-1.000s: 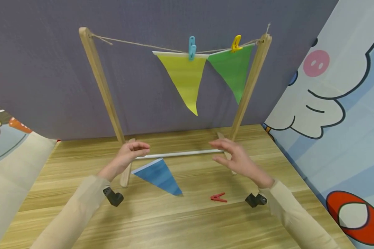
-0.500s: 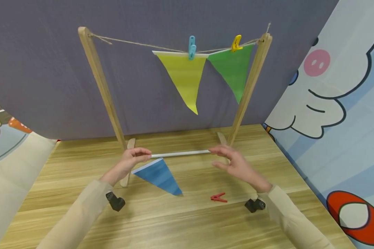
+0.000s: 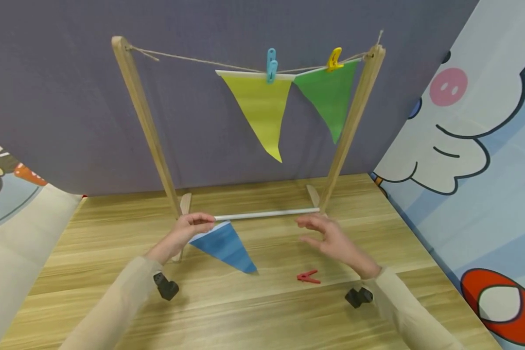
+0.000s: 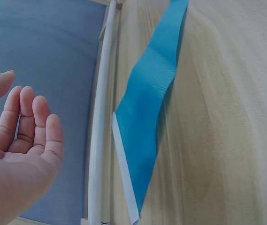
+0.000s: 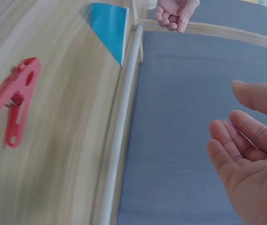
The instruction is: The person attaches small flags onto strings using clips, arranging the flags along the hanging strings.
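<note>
My left hand (image 3: 188, 232) hovers over the table by the foot of the left post, its fingers loosely bent and holding nothing. Below it, a blue triangular pennant (image 3: 227, 248) with a white top edge lies on the wood; the hand overlaps its left corner in the head view. On the other side my right hand (image 3: 330, 240) is held in the air, thumb apart from the fingers, nothing in its grasp. Nearest to it on the table lies a red clothespin (image 3: 308, 276). Overhead, a yellow pennant (image 3: 262, 107) and a green pennant (image 3: 332, 95) hang from a string.
Two wooden posts, the left post (image 3: 146, 121) and the right post (image 3: 354, 121), carry the string (image 3: 192, 59). A blue clothespin (image 3: 271, 66) and a yellow clothespin (image 3: 334, 60) grip the hung pennants. A white rod (image 3: 267, 214) joins the posts low down, before a grey panel (image 3: 201, 131).
My left hand has moved slightly right and down, over the blue pennant's corner. My right hand has dropped a little. The pennants and the red clothespin stay put.
</note>
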Action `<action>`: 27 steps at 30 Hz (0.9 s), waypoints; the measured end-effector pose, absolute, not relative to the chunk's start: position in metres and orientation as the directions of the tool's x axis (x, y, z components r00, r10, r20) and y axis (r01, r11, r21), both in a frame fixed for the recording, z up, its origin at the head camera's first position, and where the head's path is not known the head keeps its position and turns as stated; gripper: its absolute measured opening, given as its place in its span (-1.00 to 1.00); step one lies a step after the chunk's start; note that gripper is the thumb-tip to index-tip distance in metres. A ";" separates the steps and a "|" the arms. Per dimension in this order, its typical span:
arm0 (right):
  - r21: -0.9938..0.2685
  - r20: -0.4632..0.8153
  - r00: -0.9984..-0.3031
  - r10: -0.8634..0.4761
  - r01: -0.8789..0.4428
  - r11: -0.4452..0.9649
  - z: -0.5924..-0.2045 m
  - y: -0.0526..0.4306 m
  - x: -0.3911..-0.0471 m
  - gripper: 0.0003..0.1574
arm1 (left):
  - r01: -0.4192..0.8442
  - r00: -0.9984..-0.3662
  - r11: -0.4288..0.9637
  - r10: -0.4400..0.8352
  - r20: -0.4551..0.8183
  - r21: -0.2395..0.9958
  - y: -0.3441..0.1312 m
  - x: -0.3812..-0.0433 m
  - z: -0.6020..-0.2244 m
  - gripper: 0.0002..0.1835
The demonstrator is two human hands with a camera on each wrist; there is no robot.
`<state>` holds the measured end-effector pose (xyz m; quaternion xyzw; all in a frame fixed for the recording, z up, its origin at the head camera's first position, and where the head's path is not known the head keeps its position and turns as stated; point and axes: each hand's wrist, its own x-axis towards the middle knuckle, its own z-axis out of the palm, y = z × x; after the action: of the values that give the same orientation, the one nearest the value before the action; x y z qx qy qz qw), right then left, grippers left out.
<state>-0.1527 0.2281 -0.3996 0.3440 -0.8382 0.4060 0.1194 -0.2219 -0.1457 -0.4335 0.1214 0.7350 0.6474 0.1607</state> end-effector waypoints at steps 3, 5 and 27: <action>-0.612 0.471 -0.739 -0.481 -0.667 0.425 -0.404 0.229 -0.151 -0.48 | -0.044 -0.922 0.141 0.376 -0.095 0.989 -0.145 -0.222 -0.436 -0.78; -0.622 0.463 -0.744 -0.482 -0.660 0.421 -0.407 0.229 -0.149 -0.48 | -0.050 -0.924 0.145 0.369 -0.100 0.988 -0.145 -0.222 -0.438 -0.74; -0.699 0.341 -0.801 -0.491 -0.566 0.437 -0.457 0.240 -0.135 -0.52 | -0.027 -0.974 0.271 0.208 -0.086 0.962 -0.147 -0.227 -0.474 -0.61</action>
<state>-0.1351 0.2399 -0.4572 0.3122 -0.8465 0.4291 0.0434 -0.2268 -0.1474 -0.4740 0.0572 0.7912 0.6010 0.0977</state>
